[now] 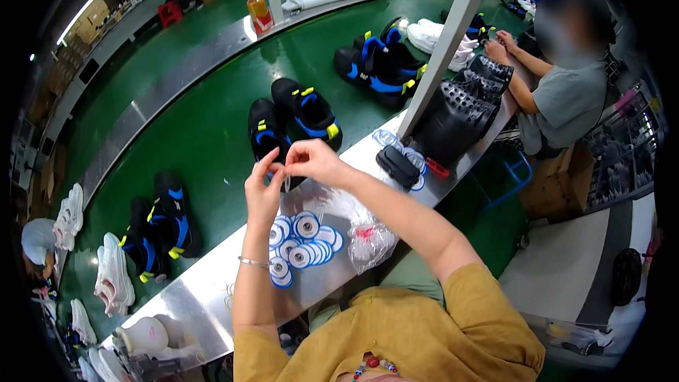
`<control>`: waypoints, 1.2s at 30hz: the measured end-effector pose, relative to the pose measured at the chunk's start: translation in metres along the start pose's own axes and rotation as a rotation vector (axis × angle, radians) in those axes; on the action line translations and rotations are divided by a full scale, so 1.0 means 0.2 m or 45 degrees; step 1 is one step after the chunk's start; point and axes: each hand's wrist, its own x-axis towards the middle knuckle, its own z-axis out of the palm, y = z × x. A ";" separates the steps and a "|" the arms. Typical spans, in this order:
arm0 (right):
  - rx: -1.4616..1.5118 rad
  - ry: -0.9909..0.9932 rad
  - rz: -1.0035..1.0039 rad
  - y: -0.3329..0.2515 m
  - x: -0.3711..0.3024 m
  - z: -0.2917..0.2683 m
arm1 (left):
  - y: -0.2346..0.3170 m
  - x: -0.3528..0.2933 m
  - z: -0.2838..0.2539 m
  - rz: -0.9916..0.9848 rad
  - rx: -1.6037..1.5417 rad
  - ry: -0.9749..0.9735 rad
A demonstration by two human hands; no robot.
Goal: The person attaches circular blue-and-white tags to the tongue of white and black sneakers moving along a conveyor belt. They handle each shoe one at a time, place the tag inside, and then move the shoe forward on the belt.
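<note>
Over the metal ledge, just in front of a pair of black, blue and yellow shoes, my two hands meet at the fingertips. My left hand is closed in a pinch, and so is my right hand. Whatever lies between the fingers is too small to make out. Below them on the ledge lie several round white tags with blue rims, partly overlapping. To their right is a clear plastic bag with thin clear strands spilling from its top.
More black-and-blue shoes and white shoes stand along the green conveyor. A grey post rises at the right, beside a black case and a black perforated bin. A co-worker sits beyond.
</note>
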 end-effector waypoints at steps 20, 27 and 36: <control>-1.474 0.164 0.545 0.09 -0.40 -0.05 | 0.04 -0.45 -0.02 0.338 0.901 0.505; -0.990 0.332 0.341 0.07 -0.52 -0.10 | 0.11 -0.77 0.34 0.576 0.797 -0.306; 0.276 0.699 -0.246 -0.09 -0.49 -0.09 | 0.05 -0.82 0.42 0.544 0.885 -0.605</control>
